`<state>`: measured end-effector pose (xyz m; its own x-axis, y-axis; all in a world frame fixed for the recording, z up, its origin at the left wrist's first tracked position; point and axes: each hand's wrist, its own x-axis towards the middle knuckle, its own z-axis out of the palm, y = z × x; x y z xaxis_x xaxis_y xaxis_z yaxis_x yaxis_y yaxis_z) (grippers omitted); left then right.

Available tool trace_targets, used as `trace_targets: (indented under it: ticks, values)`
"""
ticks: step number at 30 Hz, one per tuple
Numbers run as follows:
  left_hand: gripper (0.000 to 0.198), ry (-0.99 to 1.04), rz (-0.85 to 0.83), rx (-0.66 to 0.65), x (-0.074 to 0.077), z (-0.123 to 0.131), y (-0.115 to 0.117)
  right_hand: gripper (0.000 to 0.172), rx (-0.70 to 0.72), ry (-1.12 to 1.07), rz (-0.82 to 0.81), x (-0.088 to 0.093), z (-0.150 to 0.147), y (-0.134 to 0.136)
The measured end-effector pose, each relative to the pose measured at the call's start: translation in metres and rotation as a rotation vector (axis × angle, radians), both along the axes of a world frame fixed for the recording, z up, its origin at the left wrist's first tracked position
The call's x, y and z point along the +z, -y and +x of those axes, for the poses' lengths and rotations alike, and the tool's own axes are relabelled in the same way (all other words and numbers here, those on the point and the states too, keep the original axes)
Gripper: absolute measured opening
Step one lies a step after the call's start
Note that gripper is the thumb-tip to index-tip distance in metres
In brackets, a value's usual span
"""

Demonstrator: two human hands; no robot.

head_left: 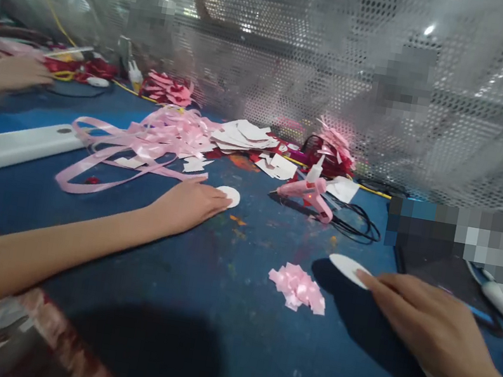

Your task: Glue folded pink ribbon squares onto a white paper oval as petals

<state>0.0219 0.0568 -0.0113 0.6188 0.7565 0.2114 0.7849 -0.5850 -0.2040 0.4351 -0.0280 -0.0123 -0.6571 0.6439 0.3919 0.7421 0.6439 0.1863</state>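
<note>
You had a white disc (345,267) in your right hand (440,326), pinched at its edge and held up a little over the blue table (262,357). The fingers of your left hand (188,204) were on a second white disc (232,197), which lay farther back on the table. Those fingers were close together, but I could not tell if they gripped it or just touched it.

Between your hands, nearer to you, sat a small bunch of pink ribbon bits (297,287). Behind that, a pink glue gun (304,191) lay on its side with its tip to the left, near a looped black cord (361,226). Past your left hand was a big tangle of pink ribbon (174,134), next to a pile of white paper (243,136). A long white strip (17,146) lay left of the tangle. Far left, you could see another person's hand (18,71). A gray wall full of holes (272,63) stood behind everything.
</note>
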Motion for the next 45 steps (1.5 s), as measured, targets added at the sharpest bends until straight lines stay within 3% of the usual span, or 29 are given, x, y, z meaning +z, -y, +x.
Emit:
trace_targets:
  ticks: [2,5,8,11,15,18,21,23,25,29,35,40,45]
  values:
    - [0.031,0.005,0.043,0.016,0.005,0.014,0.005,0.034,0.000,0.046,0.001,-0.006,0.000,0.013]
    - [0.029,0.076,0.038,-0.107,0.013,0.042,0.020,0.030,-0.058,0.049,-0.047,-0.010,-0.007,0.024]
    - [0.030,0.164,-0.092,-0.312,0.015,0.074,0.033,0.028,-0.101,-0.019,-0.171,-0.009,-0.014,0.027]
    - [0.043,0.221,-0.271,-0.474,0.013,0.105,0.041,0.032,-0.123,-0.070,-0.277,-0.004,-0.019,0.029]
    - [0.060,0.206,-0.422,-0.572,0.011,0.137,0.040,0.043,-0.161,-0.086,-0.383,0.005,-0.022,0.035]
    - [0.060,0.147,-0.465,-0.613,0.009,0.150,0.037,0.052,-0.149,-0.102,-0.444,0.010,-0.014,0.036]
    - [0.051,0.107,-0.504,-0.659,0.007,0.153,0.034,0.046,-0.157,-0.203,-0.416,0.014,0.015,0.028]
    - [0.043,0.123,-0.521,-0.679,0.005,0.151,0.032,0.036,-0.295,-0.321,-0.293,0.015,0.045,0.019]
    - [0.038,0.161,-0.510,-0.701,0.003,0.148,0.031,0.031,-0.529,-0.393,-0.195,0.015,0.078,0.012]
    - [0.028,0.235,-0.439,-0.781,0.000,0.147,0.028,0.026,-0.682,-0.296,-0.223,0.007,0.124,0.005]
    - [0.023,0.330,-0.304,-0.887,-0.002,0.146,0.028,0.033,-0.675,-0.281,-0.279,-0.012,0.131,0.004]
    - [0.018,0.385,-0.272,-0.896,-0.002,0.144,0.030,0.025,-0.762,-0.342,-0.190,-0.011,0.129,0.011]
    - [0.015,0.429,-0.327,-0.888,-0.001,0.144,0.027,0.023,-0.822,-0.341,-0.202,-0.009,0.134,0.015]
